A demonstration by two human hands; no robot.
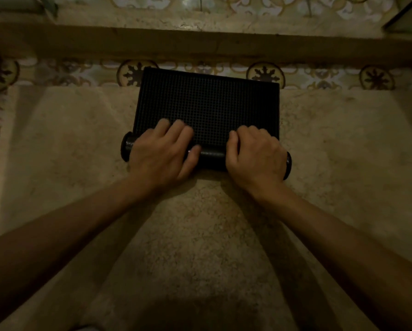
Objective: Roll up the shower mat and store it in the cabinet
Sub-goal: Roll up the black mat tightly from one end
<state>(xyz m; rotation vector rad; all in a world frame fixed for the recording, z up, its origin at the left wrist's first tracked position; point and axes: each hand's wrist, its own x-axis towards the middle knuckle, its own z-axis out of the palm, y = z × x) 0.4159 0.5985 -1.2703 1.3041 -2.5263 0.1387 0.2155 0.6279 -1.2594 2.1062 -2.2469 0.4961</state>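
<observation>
A black shower mat (207,101) with a fine grid texture lies on the stone floor, its far part flat and its near edge wound into a tight roll (212,157). My left hand (162,154) presses on the left part of the roll, fingers curled over its top. On the right part sits my right hand (255,156), wrapped the same way. The roll's ends stick out past both hands. No cabinet is in view.
Beige stone floor (200,235) surrounds the mat. A band of patterned tiles (319,77) runs just beyond the mat's far edge, and behind it rises a low stone step (200,44). A dark glass edge (405,17) shows at top right.
</observation>
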